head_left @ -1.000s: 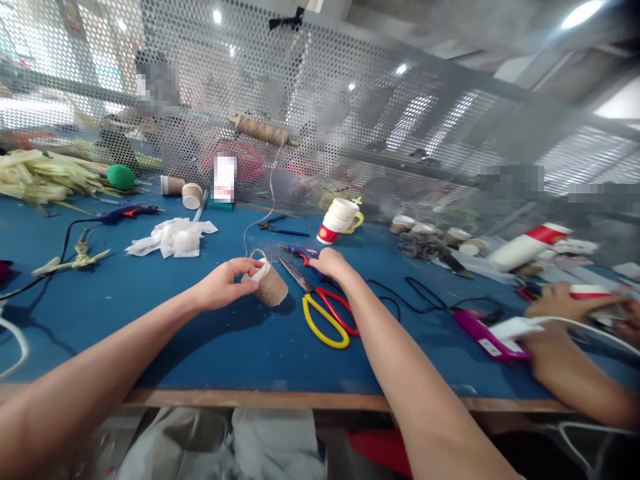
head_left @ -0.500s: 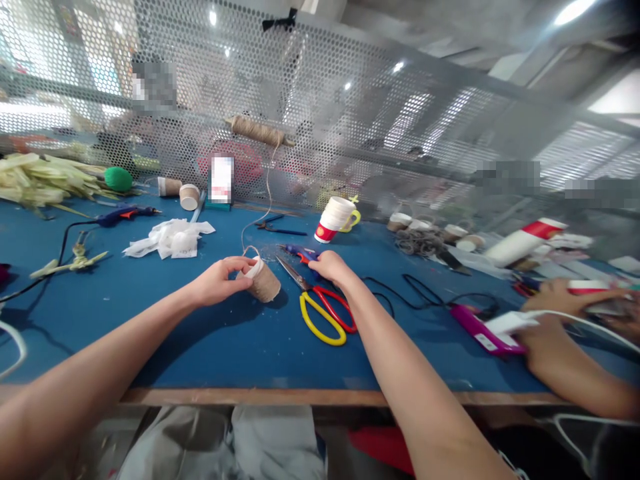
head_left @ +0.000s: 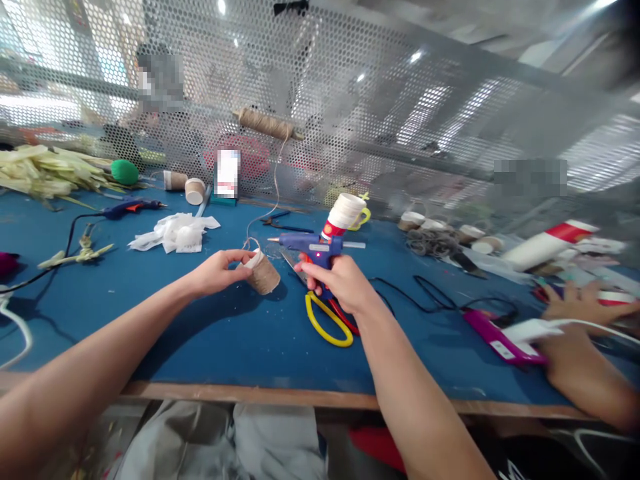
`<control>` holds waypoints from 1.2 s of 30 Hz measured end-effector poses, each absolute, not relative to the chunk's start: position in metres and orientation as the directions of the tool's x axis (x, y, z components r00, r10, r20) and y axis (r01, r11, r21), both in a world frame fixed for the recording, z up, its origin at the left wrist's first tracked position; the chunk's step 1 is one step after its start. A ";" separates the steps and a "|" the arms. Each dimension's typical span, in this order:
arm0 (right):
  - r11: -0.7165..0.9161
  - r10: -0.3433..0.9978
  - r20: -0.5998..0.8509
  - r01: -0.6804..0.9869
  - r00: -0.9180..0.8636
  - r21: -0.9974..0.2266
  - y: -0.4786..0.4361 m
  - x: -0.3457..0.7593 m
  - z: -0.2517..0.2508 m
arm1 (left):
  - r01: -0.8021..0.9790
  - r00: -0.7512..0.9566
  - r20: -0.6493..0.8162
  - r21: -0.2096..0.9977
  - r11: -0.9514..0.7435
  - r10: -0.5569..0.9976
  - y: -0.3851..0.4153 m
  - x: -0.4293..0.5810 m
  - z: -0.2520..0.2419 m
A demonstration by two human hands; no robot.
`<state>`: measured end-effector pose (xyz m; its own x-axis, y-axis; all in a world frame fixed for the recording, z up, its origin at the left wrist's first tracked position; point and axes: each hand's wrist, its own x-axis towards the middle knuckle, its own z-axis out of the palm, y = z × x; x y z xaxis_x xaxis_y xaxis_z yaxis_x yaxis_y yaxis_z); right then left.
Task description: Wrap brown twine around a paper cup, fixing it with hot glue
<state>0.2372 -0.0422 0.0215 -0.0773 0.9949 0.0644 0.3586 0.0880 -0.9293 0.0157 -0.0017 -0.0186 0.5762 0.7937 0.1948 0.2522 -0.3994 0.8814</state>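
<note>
My left hand (head_left: 223, 273) is closed on the rim of a small paper cup (head_left: 265, 275) wrapped in brown twine, tilted just over the table. A strand of twine (head_left: 277, 180) runs from the cup up to a spool (head_left: 265, 124) at the mesh. In my right hand (head_left: 340, 277) is a blue hot glue gun (head_left: 300, 240), fingers wrapped round its handle, nozzle pointing left above the cup. A small red light glows on its body. Scissors (head_left: 330, 323) with yellow and red handles lie below it, partly hidden by my right hand.
Behind stand stacked paper cups (head_left: 345, 210) and dark pliers (head_left: 280, 223). White scraps (head_left: 177, 232) and a second glue gun (head_left: 133, 207) lie left. At right are a purple power strip (head_left: 500, 337), cables and a co-worker's hand (head_left: 580, 307). A perforated metal screen (head_left: 320, 87) rises behind.
My right hand has lifted the glue gun off the table and now grips it by the handle. My left hand still holds the cup in about the same place.
</note>
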 end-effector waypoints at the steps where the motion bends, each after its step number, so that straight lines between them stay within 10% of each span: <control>1: 0.094 0.994 0.066 0.392 -0.085 -0.915 -0.046 0.235 0.020 | 0.252 0.576 0.196 0.881 -0.401 0.793 -0.002 0.016 -0.018; 21: 0.315 0.932 0.317 0.825 -0.176 -0.470 -0.065 0.223 0.021 | 0.252 0.541 0.223 0.877 -0.409 0.811 -0.002 0.016 -0.019; 36: 0.344 0.905 0.377 0.860 -0.197 -0.376 -0.067 0.223 0.024 | 0.293 0.528 0.233 0.853 -0.433 0.816 -0.003 0.017 -0.017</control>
